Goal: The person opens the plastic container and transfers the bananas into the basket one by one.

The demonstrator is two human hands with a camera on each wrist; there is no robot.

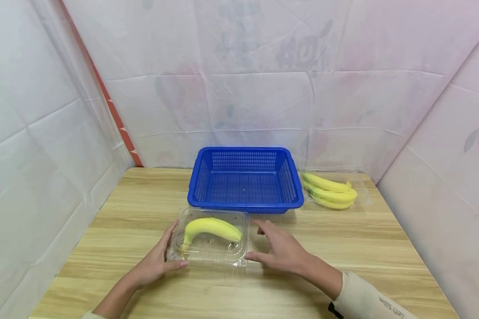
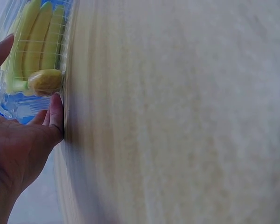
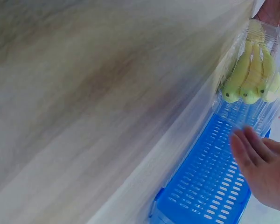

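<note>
A clear plastic clamshell box [image 1: 242,254] with bananas [image 1: 213,227] inside sits on the table in front of the basket, its lid down. At its left end, my left hand [image 1: 155,261] grips the box, thumb at the near corner and fingers along the side. The left wrist view shows the banana stems [image 2: 45,82] close by those fingertips. My right hand [image 1: 283,249] is at the box's right end, fingers spread and thumb near the front corner. In the right wrist view, the fingers of the right hand [image 3: 263,165] are extended beside the box and hold nothing.
A blue perforated plastic basket [image 1: 245,206] stands right behind the box, with nothing in it. Farther right, a second clear box [image 1: 361,195] holding bananas [image 1: 331,195] lies by the back wall. Printed cloth sheets [image 1: 255,102] enclose the wooden table [image 1: 343,248] on three sides.
</note>
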